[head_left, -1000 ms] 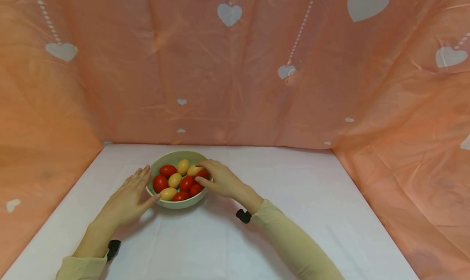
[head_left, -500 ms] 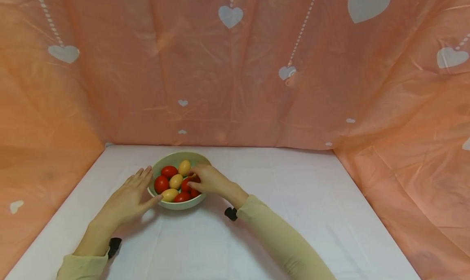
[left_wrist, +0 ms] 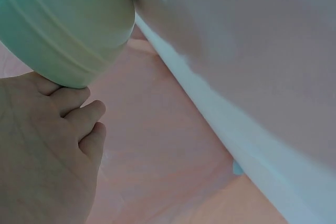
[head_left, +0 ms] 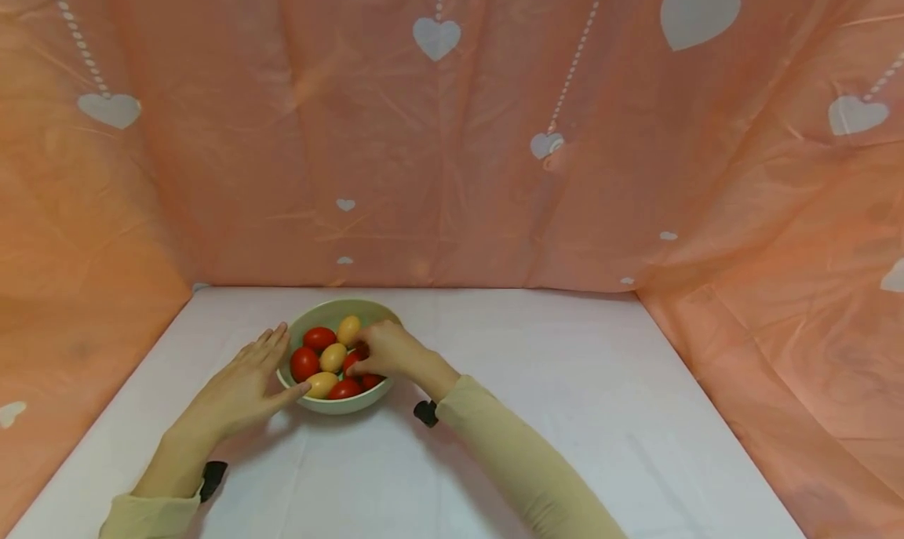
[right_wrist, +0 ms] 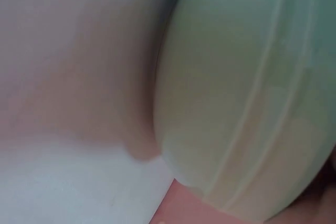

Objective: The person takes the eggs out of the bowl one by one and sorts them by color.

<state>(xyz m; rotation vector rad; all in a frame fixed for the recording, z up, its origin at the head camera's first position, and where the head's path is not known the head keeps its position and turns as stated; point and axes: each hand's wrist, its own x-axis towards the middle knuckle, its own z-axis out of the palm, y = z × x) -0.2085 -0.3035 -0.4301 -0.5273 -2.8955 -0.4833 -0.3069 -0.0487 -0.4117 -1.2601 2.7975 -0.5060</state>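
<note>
Ovoids (head_left: 304,364), smooth and egg-like, red or pale yellow, lie before you in the head view inside a round pale green bowl (head_left: 341,407) on the white cloth-covered table (head_left: 537,413). Your left hand (head_left: 236,386) is spread wide at its left rim; your right hand (head_left: 388,351) reaches in from the right, fingers bent among red pieces, though you cannot tell whether they grip one. In the left wrist view, your extended fingers touch the bowl's outer wall. In the right wrist view, that wall hides most of your hand.
</note>
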